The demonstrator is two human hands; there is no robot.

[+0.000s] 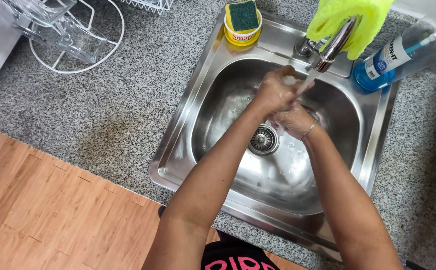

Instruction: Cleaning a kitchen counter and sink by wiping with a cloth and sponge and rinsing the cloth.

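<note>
Both my hands are over the steel sink point(188, 125), pressed together under the stream running from the tap point(334, 46). My left hand point(274, 90) lies on top, fingers curled over my right hand point(292, 121), which wears a thin bracelet at the wrist. White suds show between the palms. Neither hand holds an object that I can see. The drain strainer point(263, 139) sits just below the hands.
A yellow cloth point(348, 15) hangs over the tap. A green and yellow sponge point(243, 16) rests on a yellow tub at the sink's back rim. A blue bottle point(398, 52) lies at the right. A wire rack with clear containers point(63, 32) stands on the granite counter, far left.
</note>
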